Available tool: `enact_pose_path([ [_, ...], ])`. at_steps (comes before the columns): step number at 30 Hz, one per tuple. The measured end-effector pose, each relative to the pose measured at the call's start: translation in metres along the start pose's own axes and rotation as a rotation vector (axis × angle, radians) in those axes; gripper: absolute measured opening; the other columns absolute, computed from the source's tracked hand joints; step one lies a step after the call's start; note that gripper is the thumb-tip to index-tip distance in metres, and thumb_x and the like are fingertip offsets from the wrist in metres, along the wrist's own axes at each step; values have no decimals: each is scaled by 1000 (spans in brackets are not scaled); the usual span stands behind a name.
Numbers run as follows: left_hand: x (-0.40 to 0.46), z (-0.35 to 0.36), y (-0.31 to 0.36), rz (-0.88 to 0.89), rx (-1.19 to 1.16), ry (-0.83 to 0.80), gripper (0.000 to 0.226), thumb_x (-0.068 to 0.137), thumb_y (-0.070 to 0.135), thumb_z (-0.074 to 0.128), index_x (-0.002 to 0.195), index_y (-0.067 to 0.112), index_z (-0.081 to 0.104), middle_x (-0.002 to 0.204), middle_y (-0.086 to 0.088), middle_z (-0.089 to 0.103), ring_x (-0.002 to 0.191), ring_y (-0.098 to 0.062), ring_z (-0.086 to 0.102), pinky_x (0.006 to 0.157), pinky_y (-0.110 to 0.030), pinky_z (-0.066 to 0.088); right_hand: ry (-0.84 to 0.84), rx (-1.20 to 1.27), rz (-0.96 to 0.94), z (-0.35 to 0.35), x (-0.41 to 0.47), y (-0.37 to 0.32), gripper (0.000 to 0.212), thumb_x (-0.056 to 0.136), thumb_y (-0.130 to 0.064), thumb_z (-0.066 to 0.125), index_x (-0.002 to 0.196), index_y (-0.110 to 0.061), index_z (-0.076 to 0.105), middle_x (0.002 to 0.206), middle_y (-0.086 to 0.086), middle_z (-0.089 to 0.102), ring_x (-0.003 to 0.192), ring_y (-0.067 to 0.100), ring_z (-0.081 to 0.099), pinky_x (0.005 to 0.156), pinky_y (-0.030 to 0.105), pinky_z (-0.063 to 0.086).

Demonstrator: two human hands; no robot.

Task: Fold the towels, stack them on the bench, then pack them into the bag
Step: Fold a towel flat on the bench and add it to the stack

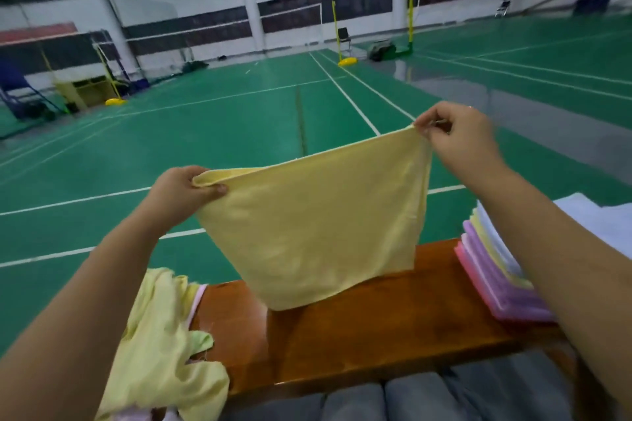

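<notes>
Grey padded fabric [410,396] is being seen nearest the camera, along the bottom edge; whether it is clothing or a cushion cannot be told. Beyond it the wooden desk [393,325] is carrying the work. At its left end a crumpled heap of unfolded towels [160,345], pale yellow with a pink edge showing, is lying partly over the near edge and is being cut off by the frame. At the right end a stack of folded towels [496,270] in pink, lilac, yellow and white is being kept, and something white [602,219] is lying just behind it.

Above the middle of the desk a yellow towel [318,225] is being held up, apparently doubled over, with its lower edge hanging just above or against the far edge of the wood; which cannot be told. One top corner is being gripped by the left hand [184,195], with the thumb curled over the hem, and the other is being pinched between thumb and fingertips by the right hand [458,143].

Several risks are being judged from here. The right-hand pinch is looking slight, so a corner could be dropped and the fold lost. The top edge is being held slanted, so the next fold could be made crooked. The heap at the left could be dragged off the near edge by a forearm.

No bag is being clearly shown, unless the white thing is it. The count of towels is being hidden in both the heap and the stack, part of which is covered by the right forearm.
</notes>
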State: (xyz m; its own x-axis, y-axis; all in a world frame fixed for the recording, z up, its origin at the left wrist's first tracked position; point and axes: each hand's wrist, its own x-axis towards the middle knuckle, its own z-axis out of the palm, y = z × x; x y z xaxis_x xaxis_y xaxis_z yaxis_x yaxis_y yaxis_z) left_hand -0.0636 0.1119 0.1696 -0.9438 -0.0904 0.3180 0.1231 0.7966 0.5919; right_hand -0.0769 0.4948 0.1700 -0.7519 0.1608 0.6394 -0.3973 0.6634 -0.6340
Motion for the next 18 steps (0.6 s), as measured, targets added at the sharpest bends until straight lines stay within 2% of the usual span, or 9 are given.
enact_pose_path([
  [3,-2,-10,2,-59,-25,-99,17,79,21,77,80,5,71,74,-9,65,70,-20,54,65,-28,40,17,11,21,-4,4,1,23,87,-1,55,87,-19,69,81,-2,63,78,15,59,69,23,41],
  [7,-10,-17,-1,-34,-238,-217,11,78,16,77,71,11,70,65,5,62,70,-15,54,69,-28,43,29,31,52,-6,3,0,23,88,-2,56,86,-22,67,80,-2,62,67,-2,51,57,16,35],
  [10,-13,-17,-9,-66,-556,-228,9,71,18,76,80,15,76,83,-3,69,83,-19,60,80,-30,53,27,36,67,-6,3,1,21,89,-2,56,89,-17,69,81,-1,62,68,4,54,59,15,36],
  [12,-15,-14,-12,-76,-684,-188,11,75,14,68,78,16,77,84,-4,69,81,-18,61,75,-23,56,18,43,73,-4,3,1,20,88,-2,57,88,-17,69,79,-2,62,71,8,55,61,15,37],
  [14,-16,-10,-13,-63,-725,-103,20,81,6,64,67,18,75,70,1,63,70,-14,56,62,-18,54,12,59,71,-5,4,-1,21,88,-2,57,86,-20,68,78,-3,62,72,8,56,61,15,39],
  [16,-14,-9,-11,-61,-766,-4,27,81,2,65,59,17,66,59,6,54,61,-10,50,53,-16,48,31,86,54,-8,6,-6,22,88,-1,57,86,-21,67,80,-2,63,75,12,58,64,16,41],
  [18,-11,-10,-10,-50,-808,84,32,79,-2,67,60,18,51,54,9,47,57,-8,43,48,-17,39,59,110,47,-12,9,-12,21,88,-2,57,87,-20,67,84,0,64,79,14,59,66,17,43],
])
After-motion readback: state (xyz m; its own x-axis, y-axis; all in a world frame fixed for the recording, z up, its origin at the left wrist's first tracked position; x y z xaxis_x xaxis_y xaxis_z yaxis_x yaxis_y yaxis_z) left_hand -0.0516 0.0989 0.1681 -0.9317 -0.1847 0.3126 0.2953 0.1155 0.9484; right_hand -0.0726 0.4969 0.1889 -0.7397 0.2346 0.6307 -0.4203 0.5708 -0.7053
